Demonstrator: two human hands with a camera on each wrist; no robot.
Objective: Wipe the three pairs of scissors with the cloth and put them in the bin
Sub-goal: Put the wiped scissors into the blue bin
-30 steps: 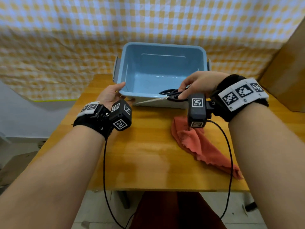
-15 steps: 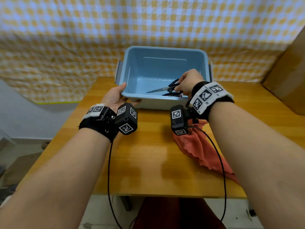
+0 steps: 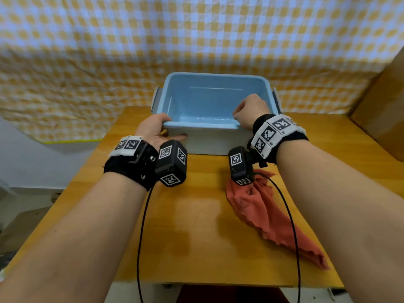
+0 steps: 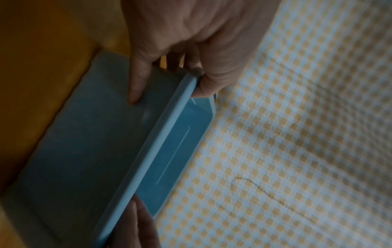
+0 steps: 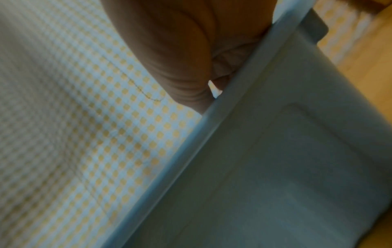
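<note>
So, right hand (image 3: 250, 110) dipped inside bin (image 3: 215, 127) at near right corner, fingers curled downward, hidden behind front wall. Can't tell if it's gripping scissors. No scissors visible in any view, guessing they're low against near wall. Left hand (image 3: 153, 130) clamps bin's near left corner, thumb on front face, fingers round side. Cloth (image 3: 265, 217) lies crumpled on table (image 3: 196, 237), just below right wrist, so right hand nearer for pullback.

The bin's (image 3: 209, 127) near wall hides the right hand's (image 3: 249, 112) fingers.
</note>
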